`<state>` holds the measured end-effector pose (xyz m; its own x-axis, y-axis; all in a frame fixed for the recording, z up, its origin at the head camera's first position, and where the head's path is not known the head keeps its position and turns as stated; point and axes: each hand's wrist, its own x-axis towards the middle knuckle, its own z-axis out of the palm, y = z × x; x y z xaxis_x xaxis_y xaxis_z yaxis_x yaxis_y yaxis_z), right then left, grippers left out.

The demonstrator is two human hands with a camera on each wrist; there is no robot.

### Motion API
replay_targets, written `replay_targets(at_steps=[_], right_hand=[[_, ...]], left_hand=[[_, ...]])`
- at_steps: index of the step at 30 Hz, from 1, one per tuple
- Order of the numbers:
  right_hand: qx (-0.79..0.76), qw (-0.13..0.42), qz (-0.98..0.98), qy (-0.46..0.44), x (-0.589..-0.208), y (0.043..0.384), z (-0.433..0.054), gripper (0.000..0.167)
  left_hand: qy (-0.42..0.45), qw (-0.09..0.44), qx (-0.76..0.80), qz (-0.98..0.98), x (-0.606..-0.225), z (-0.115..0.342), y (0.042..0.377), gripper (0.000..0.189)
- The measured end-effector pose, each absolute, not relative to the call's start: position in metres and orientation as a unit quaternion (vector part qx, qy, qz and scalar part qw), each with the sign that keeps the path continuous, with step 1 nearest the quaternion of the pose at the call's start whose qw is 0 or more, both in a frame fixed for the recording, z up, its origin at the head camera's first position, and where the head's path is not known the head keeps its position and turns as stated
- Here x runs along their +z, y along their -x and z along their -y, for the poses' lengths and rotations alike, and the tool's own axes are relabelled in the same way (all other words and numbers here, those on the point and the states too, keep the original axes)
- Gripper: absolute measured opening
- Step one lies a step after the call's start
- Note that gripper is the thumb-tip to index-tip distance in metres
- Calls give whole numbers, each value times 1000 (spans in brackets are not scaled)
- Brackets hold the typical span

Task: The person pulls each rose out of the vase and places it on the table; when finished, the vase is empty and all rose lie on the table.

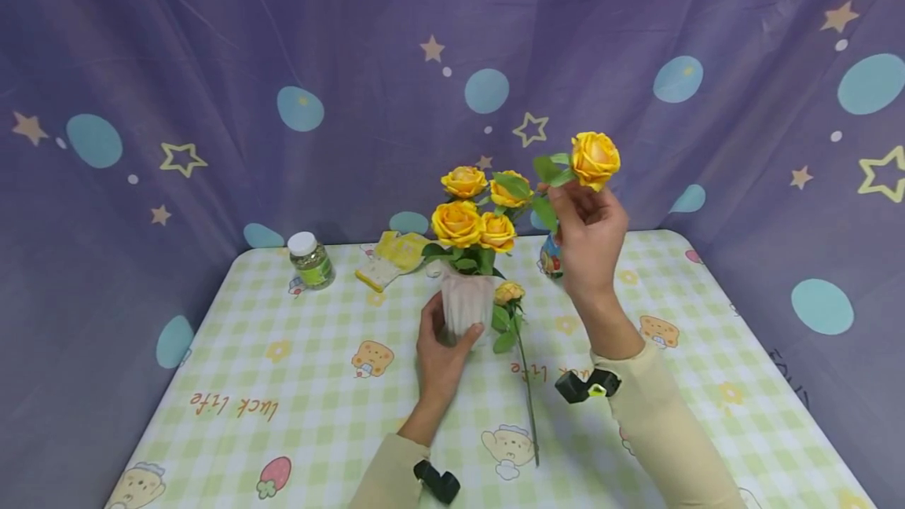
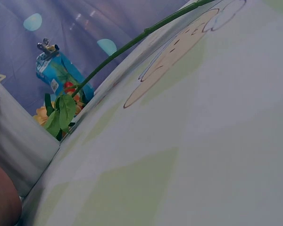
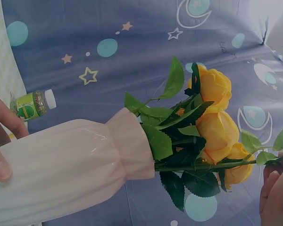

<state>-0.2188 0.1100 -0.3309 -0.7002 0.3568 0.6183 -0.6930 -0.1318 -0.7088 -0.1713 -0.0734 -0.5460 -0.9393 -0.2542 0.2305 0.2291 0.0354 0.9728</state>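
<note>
My left hand (image 1: 441,360) grips the lower part of a white pleated vase (image 1: 468,309) on the table, thumb across its front. Several yellow roses (image 1: 458,224) with green leaves stand in the vase. Above and right of it, my right hand (image 1: 590,246) pinches another yellow rose (image 1: 595,160) just under its bloom. In the right wrist view, that rose's green stem (image 3: 212,165) runs to the vase mouth, its lower end hidden. One more yellow rose (image 1: 509,293) lies on the table right of the vase, its long stem pointing toward me.
A white-lidded jar (image 1: 311,261) stands at the back left. Beside it lies a yellow-and-white cloth item (image 1: 396,254). Behind my right hand is a blue bag (image 1: 550,256), closed by a binder clip (image 2: 48,48). A purple curtain (image 1: 368,38) hangs behind the table.
</note>
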Motion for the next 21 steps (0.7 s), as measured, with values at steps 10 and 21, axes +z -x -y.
replay_targets(at_steps=[10, 21], right_hand=[[744, 351, 554, -129, -327, 221, -110, 6], [752, 338, 553, -120, -321, 222, -110, 22]], left_hand=[[-13, 171, -694, 699, -546, 73, 170, 76], [-16, 169, -697, 697, -544, 72, 170, 76]])
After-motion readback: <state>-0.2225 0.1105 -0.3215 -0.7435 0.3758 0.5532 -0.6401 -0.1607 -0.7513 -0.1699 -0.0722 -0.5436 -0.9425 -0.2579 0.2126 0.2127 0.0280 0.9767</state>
